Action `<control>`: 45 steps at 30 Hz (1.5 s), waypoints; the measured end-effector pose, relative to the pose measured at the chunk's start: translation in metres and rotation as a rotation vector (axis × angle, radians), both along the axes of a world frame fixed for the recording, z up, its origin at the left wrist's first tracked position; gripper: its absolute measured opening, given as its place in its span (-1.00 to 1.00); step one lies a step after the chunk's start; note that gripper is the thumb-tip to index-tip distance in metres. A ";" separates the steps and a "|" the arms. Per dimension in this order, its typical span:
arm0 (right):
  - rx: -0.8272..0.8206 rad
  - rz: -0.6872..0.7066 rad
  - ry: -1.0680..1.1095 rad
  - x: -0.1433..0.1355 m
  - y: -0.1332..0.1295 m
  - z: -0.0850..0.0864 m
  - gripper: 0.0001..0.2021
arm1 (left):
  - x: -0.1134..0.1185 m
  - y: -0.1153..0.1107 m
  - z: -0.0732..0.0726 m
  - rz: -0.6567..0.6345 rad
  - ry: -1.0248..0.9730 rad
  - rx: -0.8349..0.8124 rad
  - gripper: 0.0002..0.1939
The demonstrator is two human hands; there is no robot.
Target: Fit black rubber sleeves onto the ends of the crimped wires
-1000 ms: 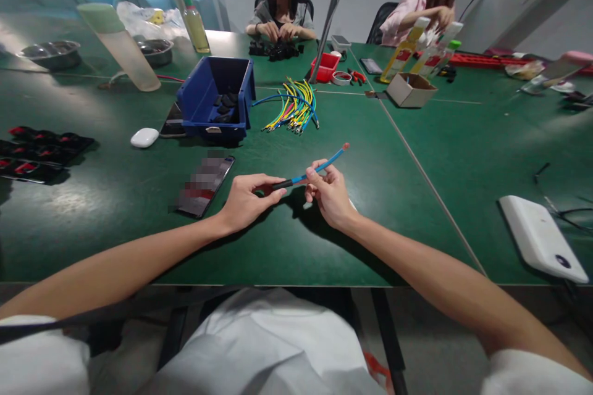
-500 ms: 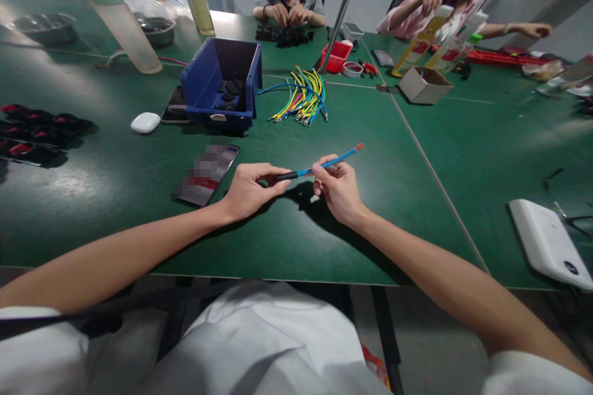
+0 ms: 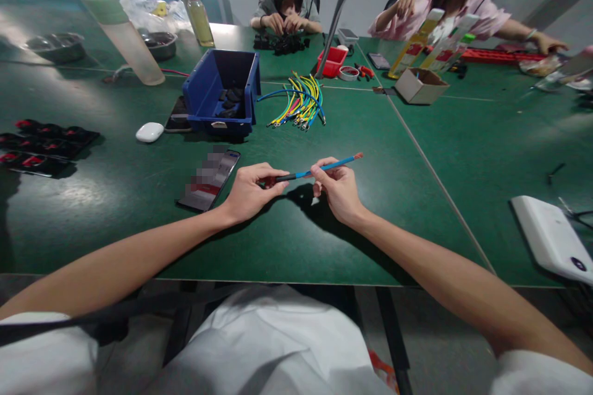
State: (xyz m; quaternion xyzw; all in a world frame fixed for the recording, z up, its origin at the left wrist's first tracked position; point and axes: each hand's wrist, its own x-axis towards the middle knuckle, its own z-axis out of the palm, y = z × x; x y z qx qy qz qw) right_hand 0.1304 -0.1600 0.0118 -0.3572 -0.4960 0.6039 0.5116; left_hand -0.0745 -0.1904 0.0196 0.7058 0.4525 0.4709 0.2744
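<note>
Between both hands a short blue cable (image 3: 337,164) is held over the table, its bare copper end pointing to the upper right. My left hand (image 3: 252,192) pinches a black sleeve (image 3: 286,177) at the cable's left end between thumb and fingertips. My right hand (image 3: 339,191) grips the blue part near its middle with thumb and forefinger. Just left of my left hand lies a phone (image 3: 210,180). Beyond the hands rest a bundle of yellow, green and blue wires (image 3: 303,102) with metal lugs and a blue bin (image 3: 220,123) holding black pieces.
A white earbud case (image 3: 149,132) and black-and-red parts (image 3: 44,147) lie to the left. At right are a white device (image 3: 551,237) and a cardboard box (image 3: 421,86). A metal pole (image 3: 340,12) rises behind the wires. Two people sit across the green table (image 3: 393,210).
The view has tilted slightly upward, so the table things appear a little lower. Both hands keep their hold on the cable, which lies slightly flatter in view.
</note>
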 end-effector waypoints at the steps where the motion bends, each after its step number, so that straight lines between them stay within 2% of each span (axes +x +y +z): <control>1: 0.003 -0.010 -0.006 0.000 0.001 0.001 -0.72 | 0.000 0.000 0.000 0.003 -0.004 -0.003 -0.82; 13: 0.031 -0.094 0.011 0.005 0.007 -0.002 -0.69 | 0.001 0.001 0.002 0.010 -0.027 -0.039 -0.81; 31: -0.041 -0.053 0.010 0.002 0.003 0.004 -0.65 | 0.000 0.002 0.000 -0.013 -0.046 -0.076 -0.78; 45: -0.051 -0.030 0.020 0.002 0.004 0.002 -0.64 | 0.001 0.002 0.002 -0.030 -0.043 -0.094 -0.80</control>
